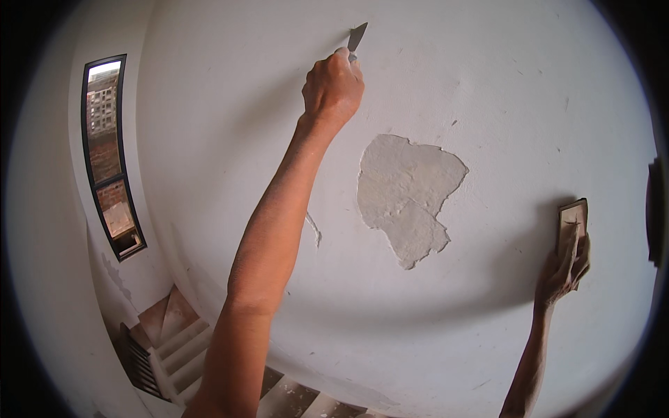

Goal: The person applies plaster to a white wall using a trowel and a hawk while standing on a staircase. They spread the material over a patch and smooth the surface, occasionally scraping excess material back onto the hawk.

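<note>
My left hand (333,87) is raised near the top of the view, closed round a putty knife (357,36), its grey blade at the white wall (516,125). Down at the right, my right hand (566,268) grips a flat, dusty rectangular tool (568,214) against or very near the wall. Between my hands is an irregular, ragged-edged patch of light grey filler (408,184). A short, narrow streak (313,230) of similar material lies beside my left forearm.
A narrow dark-framed window (104,125) is set in the left wall, showing buildings outside. Below it, steps (185,359) descend along the wall, with a dark railing (139,359); more speckled treads show along the lower edge. A dark object (654,209) sits at the far right edge.
</note>
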A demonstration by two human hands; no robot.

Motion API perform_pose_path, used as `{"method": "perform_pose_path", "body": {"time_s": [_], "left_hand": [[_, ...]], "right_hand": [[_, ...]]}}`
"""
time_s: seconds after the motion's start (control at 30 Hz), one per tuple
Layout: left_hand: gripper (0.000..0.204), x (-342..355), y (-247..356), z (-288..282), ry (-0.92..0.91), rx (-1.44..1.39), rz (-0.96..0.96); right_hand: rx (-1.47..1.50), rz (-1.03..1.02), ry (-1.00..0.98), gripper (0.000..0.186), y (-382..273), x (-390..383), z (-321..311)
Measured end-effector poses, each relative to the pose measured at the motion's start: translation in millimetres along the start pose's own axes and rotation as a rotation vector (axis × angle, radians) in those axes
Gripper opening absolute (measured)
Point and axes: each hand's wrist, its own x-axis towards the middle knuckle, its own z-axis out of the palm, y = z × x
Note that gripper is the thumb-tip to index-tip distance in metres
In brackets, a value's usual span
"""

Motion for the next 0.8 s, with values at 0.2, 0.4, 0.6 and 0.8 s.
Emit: {"method": "perform_pose_path", "body": {"time_s": [0.2, 0.4, 0.6, 0.8], "left_hand": [[0.031, 5, 2, -19, -0.127, -0.098, -0.08], [0.031, 4, 2, -17, -0.126, -0.009, -0.064], [0.023, -2, 3, -5, -0.009, -0.038, 0.014], [0.02, -5, 5, 16, 0.07, 0.026, 0.054]], "right_hand": [[-0.031, -0.019, 0.008, 0.048, 6, 2, 0], [-0.021, -0.007, 0.011, 0.047, 1, 1, 2], [-0.004, -0.015, 0.016, 0.045, 2, 2, -1], [0.004, -0.024, 0.016, 0.045, 5, 0, 1]]}}
